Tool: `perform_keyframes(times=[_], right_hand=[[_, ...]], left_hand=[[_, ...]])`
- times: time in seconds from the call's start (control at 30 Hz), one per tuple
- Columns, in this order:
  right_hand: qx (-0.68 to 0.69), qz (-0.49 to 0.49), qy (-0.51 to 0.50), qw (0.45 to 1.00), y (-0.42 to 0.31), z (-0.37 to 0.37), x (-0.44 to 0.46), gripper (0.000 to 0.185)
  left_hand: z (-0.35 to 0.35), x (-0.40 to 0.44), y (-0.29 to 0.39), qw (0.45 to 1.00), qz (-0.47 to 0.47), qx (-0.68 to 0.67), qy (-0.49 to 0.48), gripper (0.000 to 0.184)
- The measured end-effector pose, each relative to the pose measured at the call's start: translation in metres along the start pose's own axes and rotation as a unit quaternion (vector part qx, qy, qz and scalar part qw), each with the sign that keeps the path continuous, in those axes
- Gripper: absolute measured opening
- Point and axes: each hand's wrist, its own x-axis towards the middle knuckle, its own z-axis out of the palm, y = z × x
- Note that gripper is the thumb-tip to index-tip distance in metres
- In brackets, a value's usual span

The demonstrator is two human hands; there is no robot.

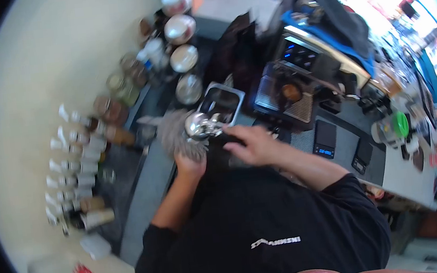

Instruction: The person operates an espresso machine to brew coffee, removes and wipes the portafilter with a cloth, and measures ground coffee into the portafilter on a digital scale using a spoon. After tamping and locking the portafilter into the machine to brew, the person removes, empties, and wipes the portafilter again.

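Note:
A fluffy grey cloth (174,134) is bunched in my left hand (192,166), whose fingers are wrapped in it. My right hand (256,144) closes round the dark handle of a portafilter (197,126). The portafilter's shiny metal head lies against the cloth, between my two hands. Just beyond it is a rectangular metal container (234,92) with a dark inside. The inside of the portafilter basket cannot be made out.
A coffee machine (286,93) stands ahead to the right, with two digital scales (326,136) nearer me. Several pump bottles (75,180) line the left wall. Jars (122,89) and round-lidded canisters (180,28) stand farther back. A green-lidded tub (390,129) is at the right.

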Motion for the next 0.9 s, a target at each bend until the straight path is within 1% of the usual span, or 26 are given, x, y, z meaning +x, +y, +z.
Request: perform_keyframes(times=[0.03, 0.07, 0.13, 0.17, 0.2, 0.23, 0.3, 0.33, 0.43, 0.47, 0.5, 0.53, 0.57, 0.6, 0.7, 0.73, 0.77, 0.83, 0.87, 0.9], right_hand=[[-0.051, -0.06, -0.008, 0.997, 0.002, -0.015, 0.001, 0.041], [-0.123, -0.066, -0.08, 0.987, 0.0, -0.035, 0.003, 0.042], [-0.19, -0.123, -0.105, 0.968, 0.007, -0.053, 0.001, 0.04], [-0.21, -0.129, -0.106, 0.963, 0.011, -0.058, -0.004, 0.039], [-0.197, -0.106, -0.095, 0.97, 0.014, -0.057, -0.013, 0.04], [-0.19, -0.082, -0.082, 0.975, 0.017, -0.057, -0.021, 0.041], [-0.153, -0.011, -0.048, 0.987, 0.023, -0.057, -0.048, 0.041], [-0.135, 0.025, -0.03, 0.99, 0.026, -0.057, -0.064, 0.041], [0.017, 0.111, 0.052, 0.992, 0.041, -0.064, -0.114, 0.039], [0.067, 0.222, 0.022, 0.973, 0.041, -0.076, -0.134, 0.036], [0.157, 0.298, 0.03, 0.941, 0.047, -0.088, -0.151, 0.036], [0.247, 0.37, 0.041, 0.895, 0.054, -0.1, -0.171, 0.036], [0.334, 0.434, 0.054, 0.835, 0.059, -0.114, -0.192, 0.036], [0.378, 0.438, 0.053, 0.814, 0.063, -0.134, -0.209, 0.035], [0.442, 0.462, 0.088, 0.764, 0.08, -0.166, -0.277, 0.033], [0.436, 0.49, 0.086, 0.75, 0.083, -0.175, -0.297, 0.031], [0.449, 0.509, 0.11, 0.727, 0.087, -0.183, -0.313, 0.031], [0.477, 0.539, 0.15, 0.678, 0.097, -0.194, -0.341, 0.03], [0.504, 0.539, 0.163, 0.655, 0.105, -0.197, -0.358, 0.029], [0.481, 0.547, 0.155, 0.667, 0.116, -0.197, -0.373, 0.029]], left_hand=[[-0.013, 0.001, 0.007, 0.994, -0.081, -0.042, -0.052, 0.049], [-0.023, 0.006, 0.009, 0.99, -0.131, -0.027, -0.049, 0.051], [-0.033, 0.015, 0.01, 0.973, -0.221, -0.01, -0.057, 0.054], [-0.023, 0.016, 0.01, 0.963, -0.261, -0.008, -0.07, 0.055], [0.014, 0.014, 0.027, 0.937, -0.346, -0.01, -0.043, 0.054], [0.017, 0.012, 0.015, 0.937, -0.346, 0.0, -0.042, 0.053], [0.019, 0.012, -0.017, 0.936, -0.348, 0.021, -0.049, 0.052], [0.019, 0.012, -0.032, 0.929, -0.367, -0.012, -0.044, 0.049], [0.031, 0.001, -0.077, 0.912, -0.409, -0.03, -0.024, 0.048], [0.04, -0.005, -0.09, 0.905, -0.425, -0.028, -0.017, 0.047], [0.046, -0.009, -0.103, 0.898, -0.439, -0.032, -0.008, 0.047], [0.05, -0.014, -0.117, 0.89, -0.455, -0.035, 0.001, 0.047], [0.054, -0.019, -0.131, 0.881, -0.472, -0.037, 0.01, 0.048], [0.063, -0.021, -0.136, 0.861, -0.508, -0.017, 0.006, 0.052], [0.057, -0.024, -0.176, 0.829, -0.543, 0.101, -0.087, 0.053], [0.078, -0.028, -0.182, 0.825, -0.504, 0.226, -0.123, 0.051], [0.087, -0.032, -0.195, 0.796, -0.483, 0.318, -0.179, 0.052], [0.102, -0.036, -0.216, 0.712, -0.417, 0.489, -0.283, 0.052], [0.11, -0.04, -0.227, 0.684, -0.408, 0.532, -0.287, 0.055], [0.125, -0.043, -0.236, 0.654, -0.398, 0.574, -0.289, 0.057]])
